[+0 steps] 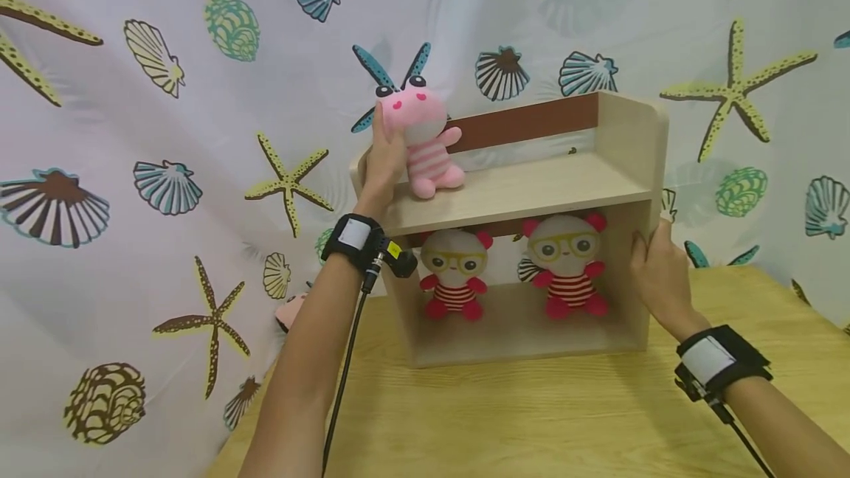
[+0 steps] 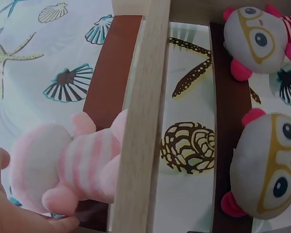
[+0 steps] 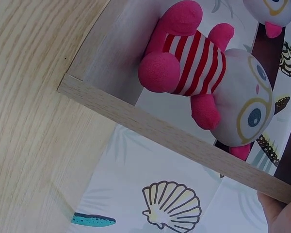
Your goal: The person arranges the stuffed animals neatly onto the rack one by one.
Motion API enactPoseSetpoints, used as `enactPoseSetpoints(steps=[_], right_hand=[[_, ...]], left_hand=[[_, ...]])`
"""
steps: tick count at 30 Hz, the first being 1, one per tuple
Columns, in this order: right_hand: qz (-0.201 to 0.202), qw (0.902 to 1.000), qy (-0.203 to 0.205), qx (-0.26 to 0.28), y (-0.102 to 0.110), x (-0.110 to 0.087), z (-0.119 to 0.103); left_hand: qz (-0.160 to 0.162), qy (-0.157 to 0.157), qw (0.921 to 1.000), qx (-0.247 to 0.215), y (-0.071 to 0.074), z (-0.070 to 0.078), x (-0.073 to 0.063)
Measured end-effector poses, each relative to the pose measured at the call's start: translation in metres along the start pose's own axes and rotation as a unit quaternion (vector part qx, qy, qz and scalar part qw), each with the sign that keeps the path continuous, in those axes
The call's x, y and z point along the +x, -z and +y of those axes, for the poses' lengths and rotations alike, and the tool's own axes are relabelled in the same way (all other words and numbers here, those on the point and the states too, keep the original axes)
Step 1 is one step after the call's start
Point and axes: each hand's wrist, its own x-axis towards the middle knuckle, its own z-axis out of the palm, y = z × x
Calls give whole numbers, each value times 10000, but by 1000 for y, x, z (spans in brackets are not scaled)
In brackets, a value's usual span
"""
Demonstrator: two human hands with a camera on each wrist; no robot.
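A pink plush toy (image 1: 425, 157) with a striped belly and eyes atop its head sits upright at the left of the small wooden shelf's (image 1: 531, 183) upper board. My left hand (image 1: 384, 157) holds it by the side of its head, and the left wrist view shows fingers (image 2: 26, 221) around that head. At the shelf's right side panel, my right hand (image 1: 664, 271) grips the edge, thumb inside and fingers outside. Two panda plush toys with yellow glasses, one left (image 1: 454, 271) and one right (image 1: 567, 264), sit in the lower compartment.
The shelf stands on a light wooden table (image 1: 505, 419). Behind it hangs a white curtain (image 1: 219, 109) printed with shells and starfish. Another pink object (image 1: 290, 310) shows partly behind my left forearm. A cable (image 1: 345, 367) runs down from each wrist camera.
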Motion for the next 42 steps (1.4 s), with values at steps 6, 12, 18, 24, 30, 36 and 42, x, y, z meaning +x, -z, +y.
enactPoseSetpoints(steps=[6,12,18,24,30,36,42], right_hand=[[37,10000,54,38,-2,0,0],[-15,10000,-15,35,-1,-1,-2],[-54,10000,53,33,0,2,-2],[-10,10000,-64,54,1,4,-3],[-53,9999,-152,33,1,3,-2],[-110,9998,-143,-23,0,2,-1],[-194,9996,-180,4,-1,0,-3]], left_hand=[[30,128,9942,1069,5,11,-16],[61,-422,9846,1698,13,14,-39],[-206,-1399,9801,1389,19,6,-67],[-168,-1523,9753,1593,29,-2,-88],[-56,-1577,9739,1630,42,-5,-99],[201,-1631,9746,1522,63,-12,-109],[489,-1447,9764,1524,85,-30,-117]])
